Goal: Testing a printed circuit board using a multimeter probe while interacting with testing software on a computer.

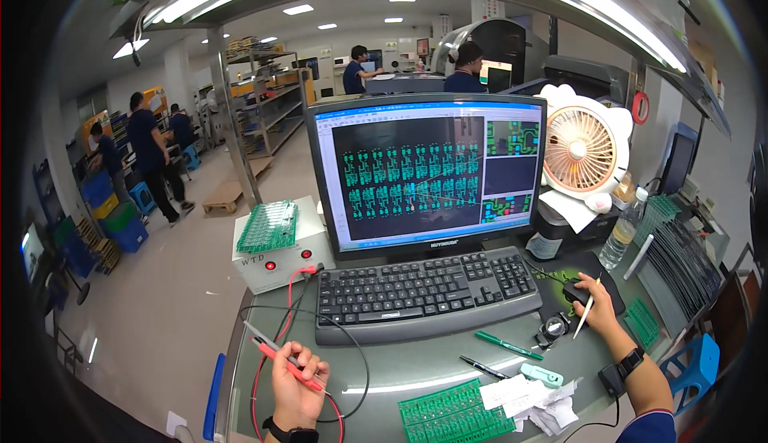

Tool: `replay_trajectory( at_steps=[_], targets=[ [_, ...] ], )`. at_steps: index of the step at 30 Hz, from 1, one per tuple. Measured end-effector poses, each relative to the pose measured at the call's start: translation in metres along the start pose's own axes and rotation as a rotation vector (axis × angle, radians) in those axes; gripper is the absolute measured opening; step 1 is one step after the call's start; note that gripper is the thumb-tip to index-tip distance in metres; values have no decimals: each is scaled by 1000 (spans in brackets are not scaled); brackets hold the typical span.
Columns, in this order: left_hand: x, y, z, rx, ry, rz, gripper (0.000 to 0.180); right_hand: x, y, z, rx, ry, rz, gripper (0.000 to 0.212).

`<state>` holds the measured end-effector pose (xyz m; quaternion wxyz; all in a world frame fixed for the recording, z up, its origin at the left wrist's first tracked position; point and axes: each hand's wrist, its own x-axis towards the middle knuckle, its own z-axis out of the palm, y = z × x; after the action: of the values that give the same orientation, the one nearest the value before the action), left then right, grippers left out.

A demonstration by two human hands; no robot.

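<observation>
My left hand (298, 383) is closed around a pair of test probes, a red probe (267, 350) and a grey one (258, 333), tips pointing up and left. Their red and black leads loop beside the keyboard (396, 315). At the right, my right hand (605, 309) rests at a black mouse (574, 293) on a dark pad, with a thin white pen-like stick (586, 315) gripped between its fingers. A monitor (412, 179) ahead displays a green circuit layout with thin lines across it. A green circuit board panel (448, 415) lies flat at the near edge.
Crumpled paper (556, 411), a green pen (508, 345), a black pen (482, 366) and a round dark metal object (553, 329) lie on the bench. A white box (284, 259) carries stacked green boards (270, 225). A fan (578, 151) and a bottle (622, 235) stand right. Several people work beyond.
</observation>
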<state>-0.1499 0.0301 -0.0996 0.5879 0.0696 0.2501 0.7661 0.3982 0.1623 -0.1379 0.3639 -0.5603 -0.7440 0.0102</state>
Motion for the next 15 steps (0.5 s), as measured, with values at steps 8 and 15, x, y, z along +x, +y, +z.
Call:
replay_trajectory(
  at_steps=[8,15],
  targets=[
    [4,0,2,28,19,9,17,3,-1,2,26,17,-4,39],
    [3,-1,1,44,20,19,17,3,-3,1,22,14,-1,39]
  ],
)
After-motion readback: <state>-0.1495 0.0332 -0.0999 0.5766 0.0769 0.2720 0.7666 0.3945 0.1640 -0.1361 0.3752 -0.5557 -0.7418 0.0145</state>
